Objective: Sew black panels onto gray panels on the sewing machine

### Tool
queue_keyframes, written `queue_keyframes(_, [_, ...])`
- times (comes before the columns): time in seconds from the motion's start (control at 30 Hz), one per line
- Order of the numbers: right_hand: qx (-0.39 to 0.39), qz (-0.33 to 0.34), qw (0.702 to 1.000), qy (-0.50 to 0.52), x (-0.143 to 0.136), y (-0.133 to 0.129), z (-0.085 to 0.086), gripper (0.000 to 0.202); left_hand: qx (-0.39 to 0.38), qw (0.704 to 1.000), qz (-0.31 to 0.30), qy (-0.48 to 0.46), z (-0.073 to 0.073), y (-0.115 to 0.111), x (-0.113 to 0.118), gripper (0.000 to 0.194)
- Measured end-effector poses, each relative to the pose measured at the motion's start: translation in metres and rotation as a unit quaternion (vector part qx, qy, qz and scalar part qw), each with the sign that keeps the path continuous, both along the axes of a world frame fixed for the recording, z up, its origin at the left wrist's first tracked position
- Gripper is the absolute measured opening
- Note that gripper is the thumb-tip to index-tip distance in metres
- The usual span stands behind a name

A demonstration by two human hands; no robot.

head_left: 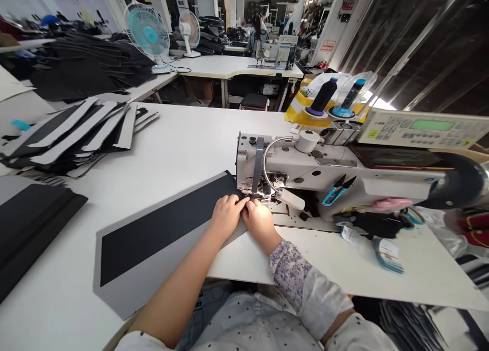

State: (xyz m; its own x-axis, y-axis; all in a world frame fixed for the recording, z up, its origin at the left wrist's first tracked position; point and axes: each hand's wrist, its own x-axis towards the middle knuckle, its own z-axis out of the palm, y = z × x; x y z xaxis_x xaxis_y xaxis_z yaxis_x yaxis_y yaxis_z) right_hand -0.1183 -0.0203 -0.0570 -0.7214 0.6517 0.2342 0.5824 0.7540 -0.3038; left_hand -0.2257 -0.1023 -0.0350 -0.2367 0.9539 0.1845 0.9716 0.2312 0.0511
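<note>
A long black fabric panel on a grey backing (pixel 160 234) lies slantwise on the table, its right end under the head of a sewing machine (pixel 301 162). My left hand (pixel 226 214) rests on that end with fingers bent and pressed to the panel, thumb toward the needle area. Close beside it, my right hand (pixel 260 219) has its fingers curled at the panel's edge, just in front of the presser foot. The two thumbs nearly meet. Both hands' fingertips, and the needle itself, are partly hidden.
Stacked grey and black strips (pixel 95 127) lie at left, with a folded black piece (pixel 34 228) nearer me. Blue thread snips (pixel 338 189) sit on the machine's arm. Thread cones (pixel 323 96) and a control panel (pixel 424 129) stand behind. Fans (pixel 148 32) are farther back.
</note>
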Motion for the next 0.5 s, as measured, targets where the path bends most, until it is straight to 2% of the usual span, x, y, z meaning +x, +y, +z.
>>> queue_keyframes(0.27, [0.005, 0.08, 0.994, 0.074, 0.018, -0.015, -0.002, 0.029, 0.03, 0.999, 0.03, -0.033, -0.006, 0.0, -0.002, 0.027])
queue_keyframes(0.5, [-0.029, 0.14, 0.98, 0.136, 0.039, -0.018, -0.003, 0.024, 0.05, 0.992, -0.099, -0.066, -0.013, -0.022, 0.008, 0.04])
